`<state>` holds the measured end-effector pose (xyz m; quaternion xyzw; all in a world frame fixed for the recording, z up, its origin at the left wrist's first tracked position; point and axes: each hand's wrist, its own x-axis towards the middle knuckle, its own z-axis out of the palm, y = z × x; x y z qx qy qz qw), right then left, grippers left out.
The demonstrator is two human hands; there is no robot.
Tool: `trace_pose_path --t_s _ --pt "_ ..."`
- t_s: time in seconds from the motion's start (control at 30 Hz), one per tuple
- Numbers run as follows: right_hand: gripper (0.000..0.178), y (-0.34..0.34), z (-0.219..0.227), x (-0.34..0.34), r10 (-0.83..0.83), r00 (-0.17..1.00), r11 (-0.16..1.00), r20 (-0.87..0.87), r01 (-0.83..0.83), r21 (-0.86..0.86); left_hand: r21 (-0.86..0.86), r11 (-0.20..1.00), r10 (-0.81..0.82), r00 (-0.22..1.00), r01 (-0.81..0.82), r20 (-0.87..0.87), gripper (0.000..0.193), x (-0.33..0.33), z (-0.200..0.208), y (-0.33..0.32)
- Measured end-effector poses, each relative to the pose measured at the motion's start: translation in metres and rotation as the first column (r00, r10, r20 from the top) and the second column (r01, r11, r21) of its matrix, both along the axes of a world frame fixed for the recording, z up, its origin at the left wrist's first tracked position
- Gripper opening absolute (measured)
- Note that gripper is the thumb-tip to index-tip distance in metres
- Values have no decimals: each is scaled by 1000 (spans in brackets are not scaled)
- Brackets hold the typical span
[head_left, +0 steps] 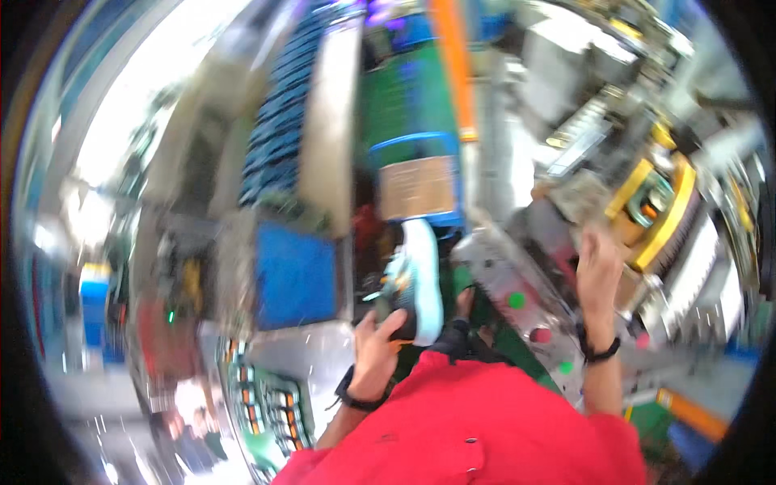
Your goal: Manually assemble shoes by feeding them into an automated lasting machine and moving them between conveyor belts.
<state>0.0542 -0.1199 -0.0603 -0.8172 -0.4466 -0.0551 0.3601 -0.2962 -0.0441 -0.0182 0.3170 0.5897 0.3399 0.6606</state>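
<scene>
In front of my body, my left hand (376, 352) grips a sneaker (424, 283) by its dark end, thumb and fingers closed around it. The shoe has a pale, light-blue sole turned to the right, a dark upper and small orange touches. My right hand (598, 271) is raised over the machine bench on the right, apart from the shoe. Its fingers point away from me and are smeared by motion, so what they hold, if anything, cannot be made out. Closest to it is a yellow-framed machine part (655, 210).
Beyond the shoe stands a blue bin (416, 141) with a brown cardboard piece (416, 187). A blue panel (297, 275) and a dark ridged conveyor (279, 121) lie left. Metal machinery with green and pink dots (517, 301) lines the right. An orange beam (454, 65) runs away ahead.
</scene>
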Motion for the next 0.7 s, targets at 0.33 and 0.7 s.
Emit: trace_pose_path --t_s 0.33,0.7 --pt "28 6 -194 -72 381 923 897 -54 -383 -221 -126 941 330 933 -313 145 24 -103 -29 -84" --pt "29 210 56 -201 669 742 712 45 -657 250 -51 438 890 441 -898 -119 23 -338 -135 -78"
